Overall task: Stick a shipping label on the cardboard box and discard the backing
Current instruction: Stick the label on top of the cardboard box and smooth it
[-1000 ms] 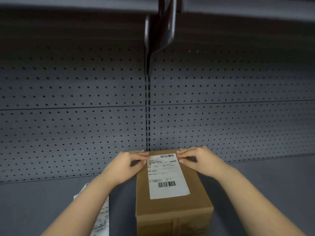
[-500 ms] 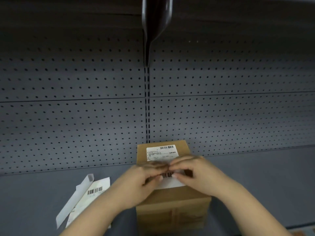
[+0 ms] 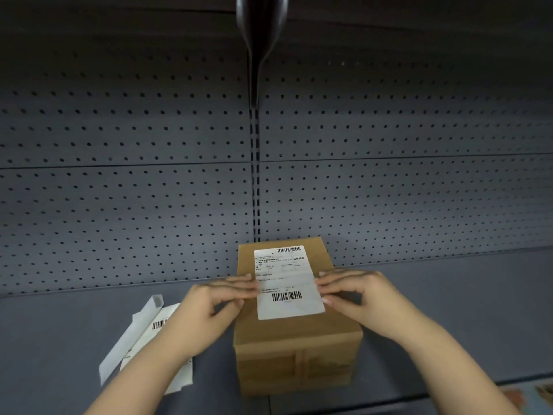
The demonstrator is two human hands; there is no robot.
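Observation:
A brown cardboard box (image 3: pixel 296 351) stands on a grey shelf, its short end towards me. A white shipping label (image 3: pixel 285 280) with two barcodes lies flat on its top. My left hand (image 3: pixel 209 307) rests flat-fingered on the box top, fingertips touching the label's left edge. My right hand (image 3: pixel 359 298) does the same at the label's right edge. Neither hand holds anything. A white backing strip (image 3: pixel 128 339) lies on the shelf to the left, partly under my left forearm, on top of another printed label sheet (image 3: pixel 158 327).
The grey shelf (image 3: pixel 449 319) is backed by a perforated metal panel (image 3: pixel 119 205). A dark bracket (image 3: pixel 260 34) hangs from above at the centre. The shelf's front edge runs just below the box, with something colourful (image 3: pixel 526 396) showing beneath at the bottom right.
My hands slid from the label's far end down towards its near part, met at the middle, then spread apart to its left and right edges. The view tilted up.

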